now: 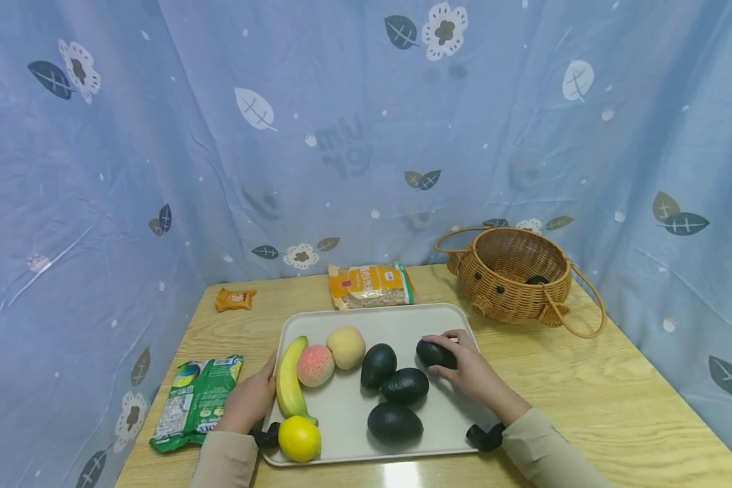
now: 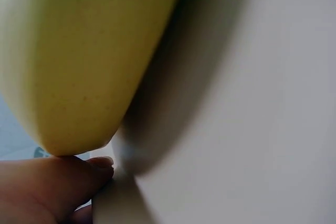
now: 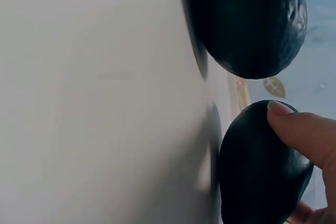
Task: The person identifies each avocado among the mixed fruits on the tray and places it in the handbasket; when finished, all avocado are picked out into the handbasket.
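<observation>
A beige tray [image 1: 341,434] holds a banana [image 1: 289,379], a pink peach [image 1: 315,366], a yellow peach [image 1: 346,348], a lemon [image 1: 299,438] and several dark avocados [image 1: 395,424]. My left hand [image 1: 249,400] grips the tray's left rim beside the banana; the thumb [image 2: 58,184] lies at the rim under the banana's end [image 2: 89,77] in the left wrist view. Toward the tray's upper right, my right hand [image 1: 472,373] holds a dark avocado [image 1: 434,354] between thumb and fingers. In the right wrist view the thumb [image 3: 304,132] presses that avocado [image 3: 257,166], near another avocado [image 3: 252,24].
A wicker basket [image 1: 512,301] with handles stands at the back right, a dark item inside. Behind the tray lies an orange-and-clear bag [image 1: 371,286]. A small orange packet [image 1: 235,299] is at the back left, a green snack bag [image 1: 204,400] left of the tray.
</observation>
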Available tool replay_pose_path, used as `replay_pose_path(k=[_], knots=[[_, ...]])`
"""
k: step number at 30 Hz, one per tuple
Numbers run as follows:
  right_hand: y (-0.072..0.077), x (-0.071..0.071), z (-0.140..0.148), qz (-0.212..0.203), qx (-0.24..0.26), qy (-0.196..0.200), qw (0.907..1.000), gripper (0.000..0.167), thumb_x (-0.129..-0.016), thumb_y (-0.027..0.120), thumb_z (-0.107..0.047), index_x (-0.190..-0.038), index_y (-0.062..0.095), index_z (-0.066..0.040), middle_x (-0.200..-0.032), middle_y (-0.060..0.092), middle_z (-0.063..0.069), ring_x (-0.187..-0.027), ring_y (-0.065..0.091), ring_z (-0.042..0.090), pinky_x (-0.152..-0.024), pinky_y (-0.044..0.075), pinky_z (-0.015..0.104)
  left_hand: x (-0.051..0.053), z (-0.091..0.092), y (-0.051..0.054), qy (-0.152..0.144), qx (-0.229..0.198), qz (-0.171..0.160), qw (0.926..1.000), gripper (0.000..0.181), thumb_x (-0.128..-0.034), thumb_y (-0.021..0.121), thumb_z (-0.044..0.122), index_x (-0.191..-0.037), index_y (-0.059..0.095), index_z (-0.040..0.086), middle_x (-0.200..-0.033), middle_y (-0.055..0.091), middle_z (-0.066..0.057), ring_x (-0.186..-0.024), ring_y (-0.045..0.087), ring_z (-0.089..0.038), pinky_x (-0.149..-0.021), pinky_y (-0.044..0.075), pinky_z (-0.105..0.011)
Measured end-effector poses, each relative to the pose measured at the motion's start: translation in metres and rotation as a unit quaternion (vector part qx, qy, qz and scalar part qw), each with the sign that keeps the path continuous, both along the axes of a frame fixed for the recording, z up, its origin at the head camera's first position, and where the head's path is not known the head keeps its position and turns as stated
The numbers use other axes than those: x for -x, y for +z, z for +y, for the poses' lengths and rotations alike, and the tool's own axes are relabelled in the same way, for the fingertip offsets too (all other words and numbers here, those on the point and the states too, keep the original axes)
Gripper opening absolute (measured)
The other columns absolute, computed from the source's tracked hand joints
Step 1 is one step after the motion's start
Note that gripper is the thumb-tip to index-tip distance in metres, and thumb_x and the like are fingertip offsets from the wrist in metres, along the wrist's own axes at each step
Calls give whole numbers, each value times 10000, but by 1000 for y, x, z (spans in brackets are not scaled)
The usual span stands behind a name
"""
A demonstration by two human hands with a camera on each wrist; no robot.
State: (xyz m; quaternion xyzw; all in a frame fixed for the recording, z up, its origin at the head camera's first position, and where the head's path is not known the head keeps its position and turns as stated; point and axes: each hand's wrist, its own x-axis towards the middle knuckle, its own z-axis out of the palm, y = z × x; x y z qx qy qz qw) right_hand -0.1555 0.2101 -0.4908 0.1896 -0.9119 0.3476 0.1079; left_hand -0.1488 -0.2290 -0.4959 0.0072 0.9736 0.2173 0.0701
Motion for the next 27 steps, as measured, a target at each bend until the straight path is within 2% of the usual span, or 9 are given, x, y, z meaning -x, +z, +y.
replay_pose_path(k=[7, 11, 18, 24, 27], knots=[[4, 3, 0, -157, 1, -91, 9998, 541, -853, 881, -100, -1357, 693, -154, -1258, 654, 146, -1164, 643, 384, -980, 497, 594, -1, 1, 1, -2, 1, 88, 10000, 556, -1109, 448, 207, -1635, 336, 63, -1328, 650, -286, -917, 677, -316, -854, 538, -590], [12, 7, 3, -3, -48, -256, 9997, 541, -838, 895, -132, -1344, 708, -172, -1218, 652, 117, -1092, 664, 355, -918, 531, 559, -1, 1, 1, -1, -17, 80, 10000, 554, -1112, 438, 215, -1635, 337, 68, -1336, 648, -280, -930, 677, -318, -851, 537, -585], [48, 22, 18, 743, 71, -735, 9945, 551, -824, 894, -105, -1341, 705, -126, -1226, 571, 213, -1092, 597, 445, -859, 524, 636, -1, 1, 0, 19, -25, 98, 9999, 557, -1113, 443, 229, -1638, 337, 77, -1328, 654, -275, -930, 678, -324, -841, 536, -583], [80, 37, 40, 1555, -117, -1263, 9797, 577, -843, 865, -68, -1385, 672, -120, -1347, 513, 263, -1180, 513, 514, -892, 471, 706, -2, 1, -1, 7, -48, 159, 9999, 551, -1113, 442, 225, -1632, 347, 67, -1279, 678, -267, -875, 669, -305, -811, 540, -569], [92, 45, 51, 1742, -98, -1540, 9725, 593, -854, 859, -58, -1407, 655, -118, -1377, 489, 281, -1207, 486, 536, -902, 453, 726, -3, 2, 2, -18, -49, 210, 9998, 549, -1111, 446, 212, -1629, 350, 59, -1252, 688, -266, -846, 666, -294, -791, 545, -560]])
